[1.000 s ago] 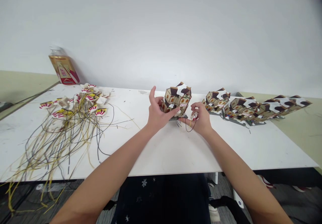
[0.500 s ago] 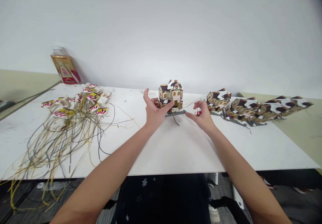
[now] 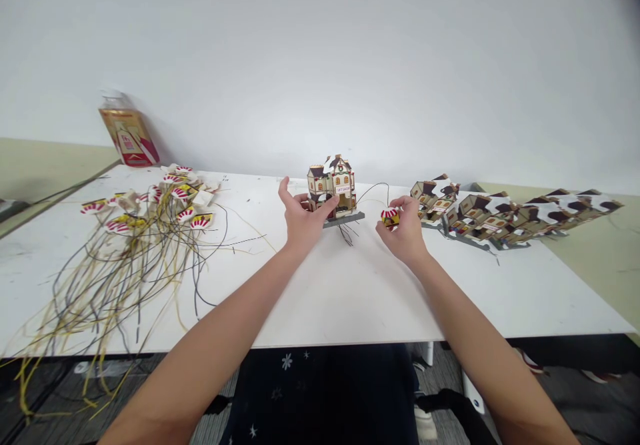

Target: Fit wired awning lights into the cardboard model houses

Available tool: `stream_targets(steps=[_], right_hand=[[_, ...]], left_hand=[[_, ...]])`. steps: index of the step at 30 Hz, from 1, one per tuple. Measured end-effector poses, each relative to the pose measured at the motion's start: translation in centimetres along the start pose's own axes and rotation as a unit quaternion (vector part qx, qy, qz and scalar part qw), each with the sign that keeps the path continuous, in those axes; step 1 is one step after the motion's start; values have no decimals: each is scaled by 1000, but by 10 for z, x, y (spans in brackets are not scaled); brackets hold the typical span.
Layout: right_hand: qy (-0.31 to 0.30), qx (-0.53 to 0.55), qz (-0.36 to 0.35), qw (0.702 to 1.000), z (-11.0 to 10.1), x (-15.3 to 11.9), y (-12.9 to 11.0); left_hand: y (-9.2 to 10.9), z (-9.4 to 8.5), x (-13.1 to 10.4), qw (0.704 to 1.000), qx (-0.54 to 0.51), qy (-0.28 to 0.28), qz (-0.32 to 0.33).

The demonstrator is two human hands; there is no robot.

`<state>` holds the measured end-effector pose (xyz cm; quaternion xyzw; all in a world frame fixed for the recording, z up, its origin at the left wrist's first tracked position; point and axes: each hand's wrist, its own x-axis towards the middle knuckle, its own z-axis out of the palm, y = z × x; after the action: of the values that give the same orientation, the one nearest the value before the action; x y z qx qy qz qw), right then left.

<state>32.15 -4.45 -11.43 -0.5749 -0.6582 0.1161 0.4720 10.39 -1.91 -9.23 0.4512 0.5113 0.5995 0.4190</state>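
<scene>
My left hand (image 3: 305,220) is closed around the left side of a miniature gift shop house (image 3: 345,188) on a grey base. Thin wires (image 3: 346,234) hang below that base. To the right of the house, my right hand (image 3: 406,230) pinches a small red-and-white striped awning piece (image 3: 389,216) with yellow below the stripes. A dark wire (image 3: 374,185) arches between the awning piece and the house. The piece and the house are apart.
On the left lies a pile of striped awning pieces (image 3: 201,221) with tangled black and yellow wires (image 3: 135,278) spilling over the table's front edge. A bottle (image 3: 129,131) leans against the wall. More miniature houses (image 3: 485,215) stand in a row at right on the white table (image 3: 320,318).
The house has shifted slightly left and up in my left hand. The awning piece in my right hand has turned, so more of its striped front shows, and its wire bows higher.
</scene>
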Motion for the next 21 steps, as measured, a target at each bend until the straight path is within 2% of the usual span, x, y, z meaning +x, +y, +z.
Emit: stream_targets(steps=[5, 13, 21], right_hand=[[11, -69, -47, 996, -1, 0, 4], [15, -139, -166, 976, -3, 0, -2], [26, -158, -213, 964, -5, 0, -9]], left_hand=[[-3, 0, 3, 1000, 7, 6, -3], [-5, 0, 3, 1000, -1, 0, 4], [-7, 0, 5, 1000, 18, 8, 10]])
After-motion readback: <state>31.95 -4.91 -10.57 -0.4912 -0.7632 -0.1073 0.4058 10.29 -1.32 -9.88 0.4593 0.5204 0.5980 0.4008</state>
